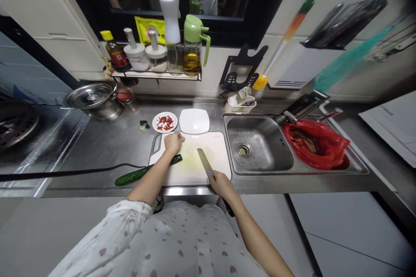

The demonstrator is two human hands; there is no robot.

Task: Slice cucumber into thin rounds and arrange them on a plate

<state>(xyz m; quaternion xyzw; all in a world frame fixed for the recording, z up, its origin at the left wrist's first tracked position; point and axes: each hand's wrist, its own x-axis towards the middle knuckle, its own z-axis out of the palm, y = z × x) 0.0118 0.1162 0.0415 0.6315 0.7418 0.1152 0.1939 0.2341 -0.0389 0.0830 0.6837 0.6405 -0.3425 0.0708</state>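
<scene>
My right hand (222,184) is closed round the handle of a knife (205,162), whose blade points forward over the white cutting board (216,145). At the board's upper left, my left hand (173,143) has its fingers curled beside a small round cucumber piece (183,139); whether it grips this piece is unclear. A cucumber (131,177) lies left of the board, partly behind my left forearm, and a cut green end (176,159) shows on the board. Just beyond the board are a plate (155,127) of chopped red pieces and an empty white plate (194,121).
A sink (260,166) is on the right, with a red bag (320,156) at its far side. Back left stand a steel pot (108,110) and a jar (128,101). Bottles fill a wall shelf (162,75). A black cable (81,175) crosses the counter at left.
</scene>
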